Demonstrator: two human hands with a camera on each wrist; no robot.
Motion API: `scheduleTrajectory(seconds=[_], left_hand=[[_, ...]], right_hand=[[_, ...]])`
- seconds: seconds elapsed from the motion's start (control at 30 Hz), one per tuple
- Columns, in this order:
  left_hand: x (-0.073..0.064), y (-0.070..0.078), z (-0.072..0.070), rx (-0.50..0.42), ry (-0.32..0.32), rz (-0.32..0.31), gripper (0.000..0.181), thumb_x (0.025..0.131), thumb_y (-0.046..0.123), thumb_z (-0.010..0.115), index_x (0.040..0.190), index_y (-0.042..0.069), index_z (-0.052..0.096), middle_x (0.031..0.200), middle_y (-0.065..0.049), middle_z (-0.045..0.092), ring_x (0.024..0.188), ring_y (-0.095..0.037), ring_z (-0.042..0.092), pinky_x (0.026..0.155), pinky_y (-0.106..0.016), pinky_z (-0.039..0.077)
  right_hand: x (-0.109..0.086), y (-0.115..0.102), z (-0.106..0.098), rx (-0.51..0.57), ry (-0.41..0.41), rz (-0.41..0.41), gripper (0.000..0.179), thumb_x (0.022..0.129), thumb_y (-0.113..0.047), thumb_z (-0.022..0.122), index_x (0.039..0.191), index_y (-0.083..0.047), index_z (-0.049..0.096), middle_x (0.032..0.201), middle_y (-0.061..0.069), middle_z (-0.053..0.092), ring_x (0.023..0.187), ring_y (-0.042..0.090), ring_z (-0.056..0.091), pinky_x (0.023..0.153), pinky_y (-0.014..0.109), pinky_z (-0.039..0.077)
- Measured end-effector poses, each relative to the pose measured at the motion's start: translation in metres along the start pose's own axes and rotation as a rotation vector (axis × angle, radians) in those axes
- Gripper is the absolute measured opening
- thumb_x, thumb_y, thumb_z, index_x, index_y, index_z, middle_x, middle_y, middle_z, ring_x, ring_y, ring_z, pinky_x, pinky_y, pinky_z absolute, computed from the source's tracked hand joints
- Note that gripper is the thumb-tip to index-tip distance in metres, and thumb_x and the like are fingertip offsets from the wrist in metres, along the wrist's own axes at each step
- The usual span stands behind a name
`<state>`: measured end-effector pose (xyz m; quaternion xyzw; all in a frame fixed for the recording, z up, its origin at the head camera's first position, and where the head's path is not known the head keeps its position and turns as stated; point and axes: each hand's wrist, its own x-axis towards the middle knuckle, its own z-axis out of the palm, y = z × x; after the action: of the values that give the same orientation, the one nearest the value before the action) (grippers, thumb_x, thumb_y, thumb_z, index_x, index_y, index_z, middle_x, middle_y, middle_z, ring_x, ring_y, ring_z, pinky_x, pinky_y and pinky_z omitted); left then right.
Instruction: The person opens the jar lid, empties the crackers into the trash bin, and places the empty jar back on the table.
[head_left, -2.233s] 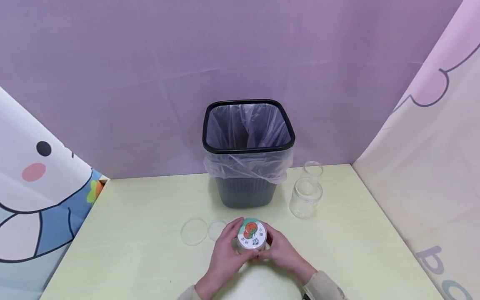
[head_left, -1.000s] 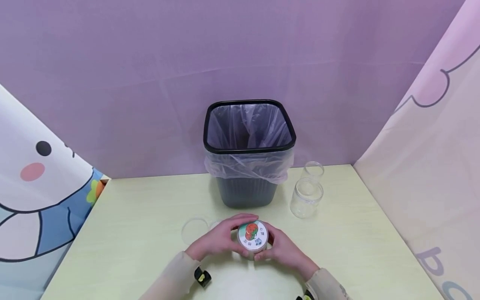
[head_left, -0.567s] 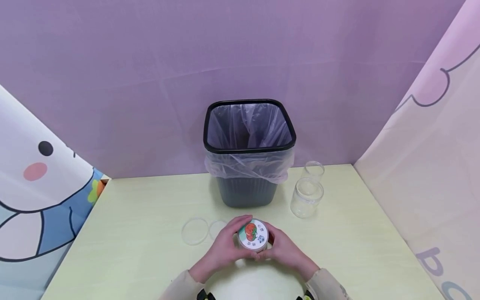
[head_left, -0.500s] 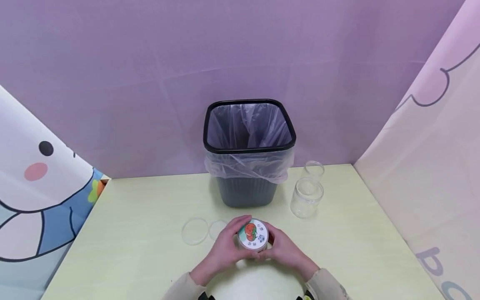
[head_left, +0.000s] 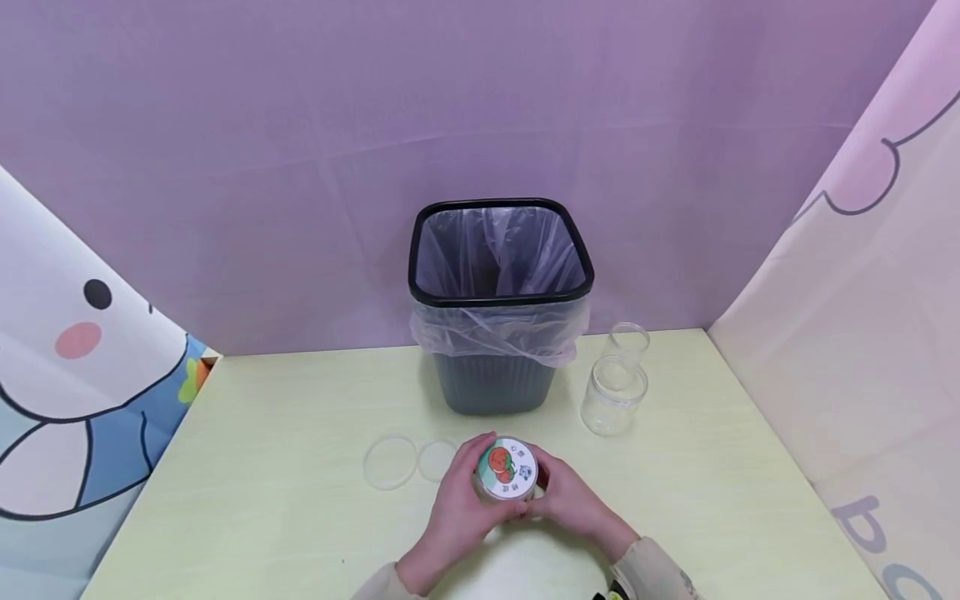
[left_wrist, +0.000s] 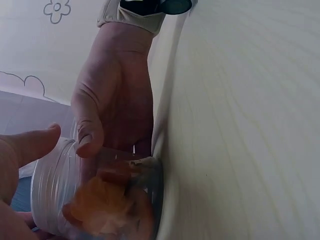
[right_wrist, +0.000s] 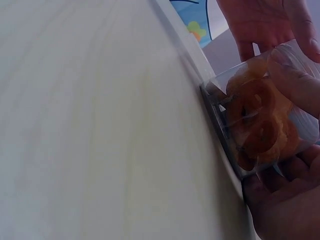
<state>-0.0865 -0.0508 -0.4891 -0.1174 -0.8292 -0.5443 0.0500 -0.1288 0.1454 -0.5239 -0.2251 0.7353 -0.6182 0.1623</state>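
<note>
Both hands are around a clear screw-top jar. Its round lid carries a white and green label with orange-red fruit and a small cartoon animal. Orange-brown, ring-like pieces show through the jar's wall. My left hand grips the lid from the left, fingers behind and thumb in front. From the right, my right hand holds the jar with curled fingers and thumb. The jar stands upright, its base at the table top in both wrist views. The palms hide part of its sides.
A grey bin with a black rim and clear liner stands behind the jar. Two open clear jars are to its right, one behind the other. Two thin clear round lids lie left of my hands. Printed cloths hang around the table.
The label has turned counterclockwise, its cartoon animal moving from the bottom toward the right. My left wrist swung outward, then back in toward the front. The right hand stayed nearly still.
</note>
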Motion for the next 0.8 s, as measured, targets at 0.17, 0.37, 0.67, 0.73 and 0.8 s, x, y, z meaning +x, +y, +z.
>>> scheduleTrajectory(seconds=[0.17, 0.37, 0.67, 0.73, 0.8], left_hand=[[0.001, -0.002, -0.007, 0.008, -0.05, 0.011, 0.104, 0.065, 0.039, 0.094, 0.149, 0.008, 0.04, 0.146, -0.004, 0.045, 0.131, -0.024, 0.047, 0.106, -0.052, 0.039], [0.011, -0.006, -0.024, -0.041, -0.177, 0.054, 0.105, 0.064, 0.036, 0.095, 0.15, 0.011, 0.04, 0.148, -0.003, 0.045, 0.135, -0.025, 0.044, 0.103, -0.049, 0.042], [0.034, -0.018, -0.05, -0.054, -0.423, 0.175, 0.091, 0.072, 0.023, 0.091, 0.149, 0.015, 0.044, 0.149, -0.006, 0.045, 0.137, -0.03, 0.042, 0.103, -0.055, 0.041], [0.039, -0.021, -0.054, -0.061, -0.485, 0.183, 0.091, 0.072, 0.022, 0.09, 0.149, 0.017, 0.043, 0.15, -0.005, 0.044, 0.137, -0.027, 0.041, 0.105, -0.055, 0.039], [0.045, -0.023, -0.056, -0.075, -0.544, 0.192, 0.091, 0.073, 0.019, 0.09, 0.15, 0.017, 0.042, 0.151, -0.005, 0.043, 0.138, -0.024, 0.04, 0.108, -0.053, 0.038]], right_hand=[[0.0, 0.0, -0.001, -0.005, -0.005, -0.016, 0.089, 0.07, -0.012, 0.089, 0.147, -0.007, 0.044, 0.141, 0.007, 0.054, 0.13, 0.021, 0.049, 0.108, 0.025, 0.036], [-0.001, 0.0, 0.001, 0.007, -0.008, -0.012, 0.086, 0.071, -0.007, 0.089, 0.146, -0.009, 0.047, 0.139, 0.005, 0.055, 0.129, 0.02, 0.05, 0.106, 0.024, 0.037], [-0.001, -0.001, 0.0, 0.017, -0.006, 0.006, 0.09, 0.068, -0.011, 0.091, 0.147, -0.011, 0.046, 0.141, 0.003, 0.054, 0.131, 0.021, 0.049, 0.106, 0.024, 0.037], [-0.001, -0.001, 0.0, 0.018, -0.006, 0.007, 0.09, 0.069, -0.01, 0.091, 0.147, -0.011, 0.046, 0.141, 0.005, 0.055, 0.131, 0.022, 0.049, 0.106, 0.023, 0.037], [-0.001, -0.001, 0.0, 0.022, -0.007, 0.008, 0.089, 0.069, -0.009, 0.091, 0.146, -0.01, 0.047, 0.14, 0.005, 0.055, 0.131, 0.021, 0.049, 0.106, 0.023, 0.037]])
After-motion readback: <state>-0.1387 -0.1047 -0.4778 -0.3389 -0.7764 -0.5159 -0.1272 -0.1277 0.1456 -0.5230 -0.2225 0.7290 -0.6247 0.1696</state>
